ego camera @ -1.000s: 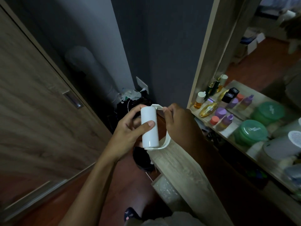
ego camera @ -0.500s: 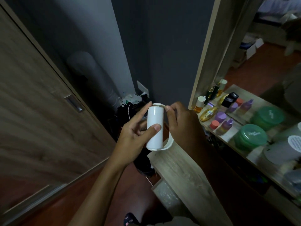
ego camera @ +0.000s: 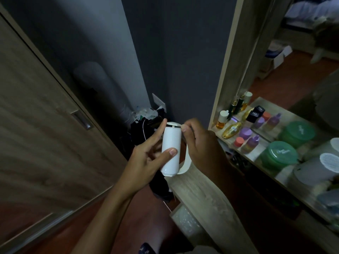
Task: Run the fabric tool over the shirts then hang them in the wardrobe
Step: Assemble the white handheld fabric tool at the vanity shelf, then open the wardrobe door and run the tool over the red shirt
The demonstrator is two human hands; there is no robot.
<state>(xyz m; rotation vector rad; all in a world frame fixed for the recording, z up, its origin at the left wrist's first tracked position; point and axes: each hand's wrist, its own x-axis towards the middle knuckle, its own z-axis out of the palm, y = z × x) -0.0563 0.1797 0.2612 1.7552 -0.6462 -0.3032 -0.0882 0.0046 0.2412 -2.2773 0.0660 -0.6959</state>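
Left hand [ego camera: 146, 158]: fingers curled around one white roller [ego camera: 170, 149], thumb pressed on its front.
Right hand [ego camera: 201, 143]: fingertips pinch the roller's top edge.
Roller: upright, above desk [ego camera: 201, 195] corner.
Beyond: two green jars [ego camera: 278, 154], wooden door [ego camera: 36, 125].

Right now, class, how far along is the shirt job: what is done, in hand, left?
Done: nothing visible; no shirt in view. In hand: the left hand grips the white lint roller while the right hand picks at its top. Left: rolling and hanging every shirt.
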